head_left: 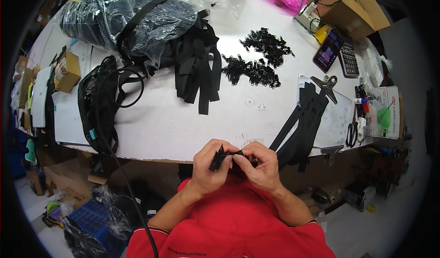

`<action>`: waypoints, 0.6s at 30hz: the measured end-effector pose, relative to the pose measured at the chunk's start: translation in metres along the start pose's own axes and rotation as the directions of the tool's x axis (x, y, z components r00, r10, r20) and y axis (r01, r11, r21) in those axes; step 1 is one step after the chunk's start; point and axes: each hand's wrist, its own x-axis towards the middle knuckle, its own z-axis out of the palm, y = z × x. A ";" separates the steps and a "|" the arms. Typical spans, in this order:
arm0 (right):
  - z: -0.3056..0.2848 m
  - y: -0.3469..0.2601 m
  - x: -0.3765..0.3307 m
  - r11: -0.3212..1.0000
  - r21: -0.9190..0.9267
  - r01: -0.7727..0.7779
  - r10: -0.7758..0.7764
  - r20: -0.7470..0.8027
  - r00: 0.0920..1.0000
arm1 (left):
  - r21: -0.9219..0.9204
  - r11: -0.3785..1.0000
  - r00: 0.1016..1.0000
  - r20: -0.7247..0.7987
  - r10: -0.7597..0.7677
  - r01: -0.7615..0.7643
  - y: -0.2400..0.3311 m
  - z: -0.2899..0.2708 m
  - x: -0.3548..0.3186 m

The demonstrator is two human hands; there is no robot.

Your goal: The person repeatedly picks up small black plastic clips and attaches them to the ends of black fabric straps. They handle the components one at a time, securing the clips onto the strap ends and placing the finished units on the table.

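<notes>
A black bundle (217,159) is held in the left hand (207,168), its ends sticking up between thumb and fingers. A small black piece (239,153) is pinched narrowly by the thumb and forefinger of the right hand (266,164), just beside the left fingertips. Whether piece and bundle are joined cannot be told, as both are partly covered by the fingers. Both are held in front of the red shirt (238,212), close to the near edge of the table (220,129).

Beyond the hands, small black clips (266,44) are heaped in two adjoining clusters. To their left, black straps (197,70) are piled beside a plastic-wrapped bale (133,24). On the right, more long strips (305,125) are laid over a clipboard (339,116), near its metal clamp (327,89), and their ends are hung over the table edge. Farther right, a phone (328,50) is propped up next to a calculator (349,61), with scissors (352,133) placed nearer the edge. At left, a black mesh bag (94,104) is crossed by a cable (120,166).
</notes>
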 end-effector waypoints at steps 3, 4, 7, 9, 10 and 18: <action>0.003 0.002 0.001 0.994 -0.061 0.087 -0.089 -0.029 0.996 | 0.014 0.999 0.999 -0.005 0.045 -0.045 -0.002 -0.001 0.001; -0.001 0.005 0.005 0.973 -0.152 0.175 -0.181 -0.026 0.983 | 0.007 0.998 0.998 -0.010 0.058 -0.058 -0.002 -0.001 0.001; -0.004 0.000 0.008 0.967 -0.136 0.214 -0.222 -0.044 0.974 | -0.202 0.979 0.999 -0.048 -0.022 0.012 -0.008 0.001 -0.005; -0.007 -0.004 0.008 0.986 -0.049 0.163 -0.164 -0.020 0.986 | -0.117 0.993 1.000 -0.007 -0.001 0.000 -0.007 -0.003 -0.004; -0.010 -0.004 0.008 0.991 -0.014 0.135 -0.135 0.014 0.991 | -0.075 0.997 1.000 0.014 0.008 -0.007 -0.006 -0.004 -0.003; -0.007 -0.013 -0.021 0.985 -0.112 -0.129 0.149 0.198 0.969 | -0.478 0.744 0.884 0.254 -0.392 0.467 -0.009 -0.011 0.003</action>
